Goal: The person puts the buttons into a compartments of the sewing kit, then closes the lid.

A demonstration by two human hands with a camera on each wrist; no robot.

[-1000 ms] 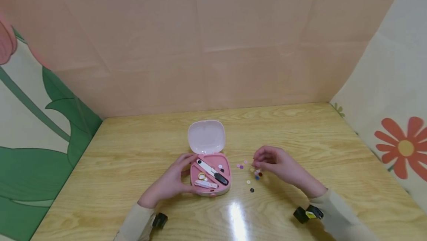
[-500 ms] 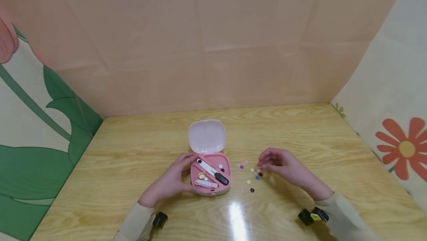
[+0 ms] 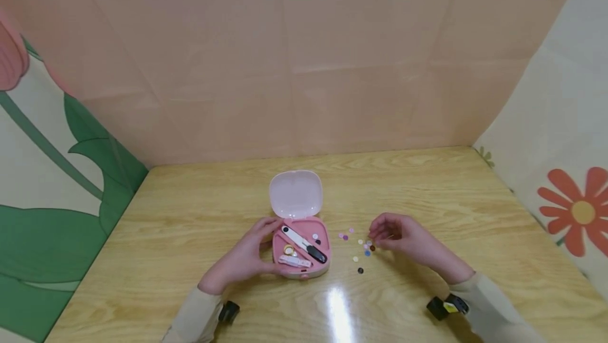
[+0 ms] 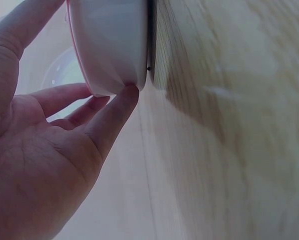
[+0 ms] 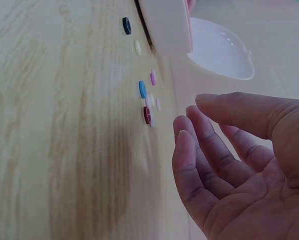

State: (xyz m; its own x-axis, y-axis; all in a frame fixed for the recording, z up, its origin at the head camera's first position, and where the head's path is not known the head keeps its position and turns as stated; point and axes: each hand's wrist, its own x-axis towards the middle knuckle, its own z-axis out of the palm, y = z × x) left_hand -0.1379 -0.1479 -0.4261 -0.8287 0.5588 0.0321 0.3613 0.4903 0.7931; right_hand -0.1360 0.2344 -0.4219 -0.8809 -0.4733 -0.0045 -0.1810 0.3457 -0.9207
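A pink box (image 3: pixel 300 273) with its pale lid (image 3: pixel 295 194) raised lies on the wooden table. Inside it are a long white tool with a black end (image 3: pixel 304 244), a small pale clipper-like item (image 3: pixel 294 261), a gold-rimmed round piece (image 3: pixel 288 250) and two buttons. My left hand (image 3: pixel 244 256) holds the box's left side, thumb in front and fingers behind; its fingertips press the white wall (image 4: pixel 114 45) in the left wrist view. Right of the loose buttons (image 3: pixel 368 253), my right hand (image 3: pixel 408 240) hovers with loosely bent fingers. Nothing shows between them in the right wrist view.
Several small buttons are scattered right of the box, among them a black button (image 5: pixel 127 25), a blue button (image 5: pixel 142 89) and a dark red button (image 5: pixel 147 115). A pinkish backdrop (image 3: pixel 294 68) stands behind the table (image 3: pixel 199 190), with flower-printed sheets on both sides.
My right hand has drawn back slightly to the right, away from the buttons. The left hand keeps its hold on the box, which stays in place.
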